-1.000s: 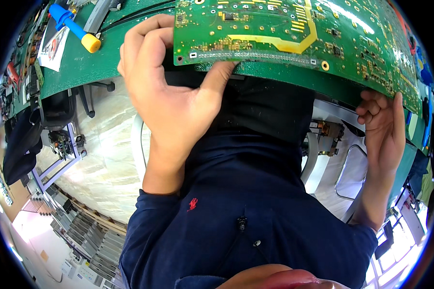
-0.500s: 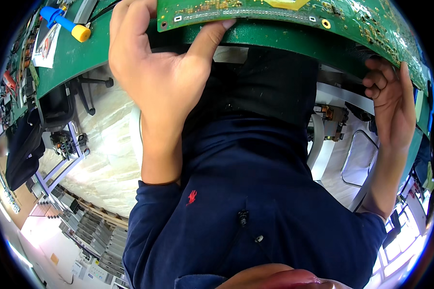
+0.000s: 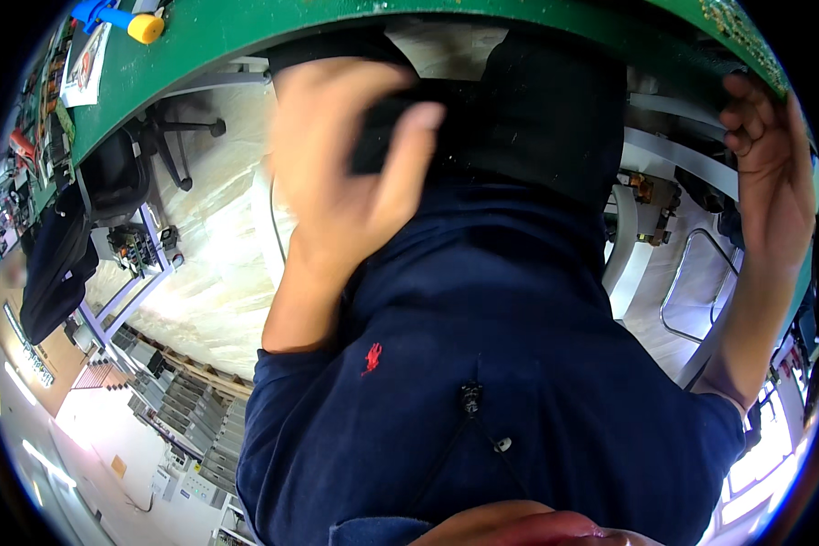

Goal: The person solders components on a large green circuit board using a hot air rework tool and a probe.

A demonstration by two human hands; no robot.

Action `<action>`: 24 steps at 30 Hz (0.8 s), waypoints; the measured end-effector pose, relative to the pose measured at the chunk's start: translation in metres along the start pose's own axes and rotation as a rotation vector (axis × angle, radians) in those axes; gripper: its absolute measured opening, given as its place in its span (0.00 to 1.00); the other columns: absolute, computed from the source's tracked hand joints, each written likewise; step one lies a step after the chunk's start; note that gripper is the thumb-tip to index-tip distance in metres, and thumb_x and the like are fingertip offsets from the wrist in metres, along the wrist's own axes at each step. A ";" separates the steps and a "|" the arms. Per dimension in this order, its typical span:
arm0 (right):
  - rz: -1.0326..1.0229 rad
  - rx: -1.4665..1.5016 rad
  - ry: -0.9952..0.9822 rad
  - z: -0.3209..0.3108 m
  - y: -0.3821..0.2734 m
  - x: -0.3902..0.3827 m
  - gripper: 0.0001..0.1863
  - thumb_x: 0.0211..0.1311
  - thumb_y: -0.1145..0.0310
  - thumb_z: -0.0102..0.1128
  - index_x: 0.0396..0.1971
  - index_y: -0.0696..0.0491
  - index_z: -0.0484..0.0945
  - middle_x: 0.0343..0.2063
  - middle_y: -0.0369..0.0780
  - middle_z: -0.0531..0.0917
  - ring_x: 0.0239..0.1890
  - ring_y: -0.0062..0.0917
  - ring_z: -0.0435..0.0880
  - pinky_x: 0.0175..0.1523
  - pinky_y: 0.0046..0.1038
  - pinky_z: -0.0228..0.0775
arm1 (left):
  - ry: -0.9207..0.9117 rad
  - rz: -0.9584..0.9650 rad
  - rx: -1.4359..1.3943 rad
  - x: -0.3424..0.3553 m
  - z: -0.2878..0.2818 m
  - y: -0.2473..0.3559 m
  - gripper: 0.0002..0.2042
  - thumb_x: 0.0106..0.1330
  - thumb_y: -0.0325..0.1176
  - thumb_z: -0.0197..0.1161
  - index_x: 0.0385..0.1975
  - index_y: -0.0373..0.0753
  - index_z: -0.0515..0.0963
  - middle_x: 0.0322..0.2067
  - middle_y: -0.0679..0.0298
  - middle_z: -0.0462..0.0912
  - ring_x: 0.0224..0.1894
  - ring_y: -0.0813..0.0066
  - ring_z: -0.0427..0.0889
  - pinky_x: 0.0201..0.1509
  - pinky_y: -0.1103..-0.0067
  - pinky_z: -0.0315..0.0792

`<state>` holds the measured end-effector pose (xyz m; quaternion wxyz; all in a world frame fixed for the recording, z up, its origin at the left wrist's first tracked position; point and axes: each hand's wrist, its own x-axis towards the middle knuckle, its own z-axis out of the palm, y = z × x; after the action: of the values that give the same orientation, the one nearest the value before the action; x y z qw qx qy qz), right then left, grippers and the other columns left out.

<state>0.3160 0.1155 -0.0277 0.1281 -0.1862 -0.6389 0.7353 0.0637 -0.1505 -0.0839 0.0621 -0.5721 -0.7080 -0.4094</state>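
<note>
Far left: white printed sheet point(image 3: 84, 75) at the edge of the green tabletop point(image 3: 177, 59), some dark print on it. Just beside it, a blue tool with a yellow end point(image 3: 145, 29), partly cut off by the upper rim of view. Below, on the floor side, a black chair point(image 3: 118, 182); lower, a metal frame with electronic parts point(image 3: 129, 246), then rows of grey box-shaped units point(image 3: 218, 455).

Left hand point(image 3: 346, 164): below the near table edge, in front of the lap, blurred. Fingers bent, thumb standing apart from them; dark cloth shows in the gap. Well apart from the board.

Centre: black trousers point(image 3: 555, 118), navy shirt point(image 3: 537, 382) with a small red emblem point(image 3: 372, 358).

Right of the lap: more electronic parts point(image 3: 655, 205) low down, a bent metal tube frame point(image 3: 669, 309) near them.

Upper right: green circuit board point(image 3: 746, 41), only a corner in view. Right hand point(image 3: 773, 173) at its near edge: fingers curled, thumb extended upward. Cannot tell whether they clamp the board.
</note>
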 end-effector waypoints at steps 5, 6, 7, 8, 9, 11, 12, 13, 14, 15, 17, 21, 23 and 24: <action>0.027 0.110 -0.105 -0.013 0.001 -0.002 0.24 0.79 0.60 0.31 0.62 0.56 0.68 0.58 0.47 0.75 0.53 0.24 0.77 0.55 0.23 0.66 | -0.734 -0.173 -0.125 -0.043 0.046 -0.043 0.12 0.53 0.31 0.72 0.36 0.37 0.80 0.37 0.58 0.82 0.38 0.59 0.83 0.41 0.72 0.76; 0.021 0.090 -0.109 -0.014 0.001 -0.002 0.24 0.78 0.60 0.31 0.62 0.57 0.68 0.59 0.47 0.75 0.53 0.24 0.77 0.55 0.23 0.66 | -0.769 -0.165 -0.079 -0.048 0.053 -0.052 0.11 0.53 0.29 0.72 0.35 0.38 0.80 0.36 0.59 0.82 0.38 0.59 0.83 0.40 0.72 0.76; 0.017 0.068 -0.111 -0.016 0.001 -0.002 0.24 0.78 0.61 0.30 0.62 0.57 0.68 0.59 0.47 0.75 0.53 0.24 0.77 0.56 0.23 0.66 | -0.774 -0.203 -0.098 -0.050 0.059 -0.059 0.11 0.52 0.28 0.71 0.34 0.39 0.80 0.36 0.60 0.82 0.37 0.59 0.82 0.40 0.72 0.76; 0.012 0.047 -0.113 -0.017 0.002 -0.003 0.24 0.78 0.61 0.30 0.62 0.57 0.68 0.59 0.47 0.74 0.54 0.25 0.76 0.56 0.23 0.65 | -0.779 -0.241 -0.116 -0.051 0.063 -0.063 0.10 0.52 0.27 0.71 0.34 0.39 0.79 0.35 0.60 0.81 0.37 0.59 0.82 0.40 0.71 0.76; 0.002 0.052 -0.120 -0.016 0.002 -0.003 0.24 0.78 0.61 0.30 0.62 0.57 0.68 0.60 0.48 0.74 0.54 0.25 0.77 0.56 0.23 0.66 | -0.781 -0.277 -0.135 -0.050 0.066 -0.067 0.10 0.52 0.26 0.71 0.33 0.40 0.79 0.34 0.61 0.81 0.36 0.58 0.82 0.40 0.71 0.76; -0.018 0.062 -0.138 -0.013 0.003 -0.002 0.24 0.78 0.62 0.29 0.62 0.57 0.68 0.60 0.48 0.74 0.54 0.25 0.77 0.56 0.23 0.66 | -0.710 -0.264 -0.119 -0.045 0.071 -0.067 0.10 0.51 0.24 0.70 0.32 0.40 0.79 0.32 0.61 0.80 0.36 0.58 0.82 0.40 0.71 0.76; -0.018 0.061 -0.137 -0.013 0.003 -0.002 0.24 0.78 0.62 0.29 0.62 0.57 0.68 0.60 0.48 0.74 0.54 0.25 0.77 0.56 0.22 0.66 | -0.675 -0.263 -0.109 -0.044 0.073 -0.066 0.10 0.51 0.23 0.69 0.32 0.40 0.78 0.31 0.61 0.79 0.35 0.57 0.81 0.40 0.71 0.76; -0.017 0.060 -0.136 -0.013 0.003 -0.002 0.24 0.78 0.62 0.29 0.62 0.57 0.68 0.60 0.48 0.74 0.54 0.25 0.77 0.55 0.22 0.67 | -0.663 -0.184 -0.079 -0.045 0.075 -0.067 0.10 0.49 0.22 0.68 0.30 0.41 0.78 0.33 0.62 0.78 0.38 0.58 0.80 0.41 0.71 0.76; -0.017 0.059 -0.136 -0.014 0.003 -0.002 0.24 0.78 0.62 0.29 0.62 0.58 0.68 0.60 0.49 0.74 0.53 0.26 0.77 0.55 0.22 0.67 | -0.653 -0.128 -0.095 -0.051 0.079 -0.070 0.10 0.49 0.21 0.68 0.30 0.41 0.78 0.35 0.63 0.78 0.39 0.59 0.80 0.42 0.71 0.76; -0.019 0.033 -0.117 -0.015 0.003 -0.003 0.24 0.78 0.62 0.30 0.62 0.58 0.68 0.59 0.49 0.74 0.53 0.26 0.78 0.55 0.22 0.67 | -0.645 -0.070 -0.112 -0.056 0.083 -0.073 0.10 0.49 0.21 0.68 0.29 0.41 0.78 0.36 0.63 0.78 0.41 0.59 0.80 0.43 0.71 0.75; -0.024 -0.017 -0.080 -0.016 0.004 -0.005 0.23 0.78 0.61 0.31 0.62 0.57 0.68 0.59 0.49 0.74 0.53 0.26 0.78 0.54 0.21 0.68 | -0.679 -0.035 -0.115 -0.064 0.084 -0.074 0.09 0.48 0.19 0.66 0.28 0.43 0.81 0.40 0.64 0.78 0.45 0.60 0.78 0.47 0.72 0.75; -0.008 0.057 -0.101 -0.016 0.004 -0.003 0.23 0.77 0.61 0.33 0.61 0.57 0.69 0.59 0.49 0.75 0.53 0.26 0.78 0.54 0.21 0.69 | -0.729 -0.077 -0.118 -0.064 0.078 -0.067 0.09 0.48 0.22 0.67 0.29 0.43 0.84 0.41 0.61 0.78 0.46 0.60 0.76 0.51 0.72 0.73; -0.001 0.136 -0.145 -0.013 0.003 0.000 0.22 0.78 0.61 0.34 0.61 0.57 0.69 0.59 0.49 0.75 0.52 0.25 0.78 0.54 0.21 0.69 | -0.761 -0.094 -0.126 -0.059 0.073 -0.060 0.10 0.48 0.23 0.68 0.30 0.43 0.85 0.42 0.60 0.77 0.47 0.60 0.74 0.54 0.72 0.71; -0.006 0.089 -0.119 -0.014 0.003 0.000 0.22 0.78 0.61 0.33 0.61 0.57 0.69 0.59 0.49 0.75 0.52 0.25 0.78 0.54 0.21 0.69 | -0.787 -0.077 -0.112 -0.056 0.070 -0.058 0.09 0.48 0.24 0.69 0.31 0.44 0.86 0.43 0.60 0.77 0.48 0.60 0.74 0.55 0.73 0.70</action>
<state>0.3228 0.1274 -0.0321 0.1002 -0.1344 -0.6126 0.7724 0.0598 -0.1478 -0.1907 -0.2606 -0.6609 -0.6750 -0.1991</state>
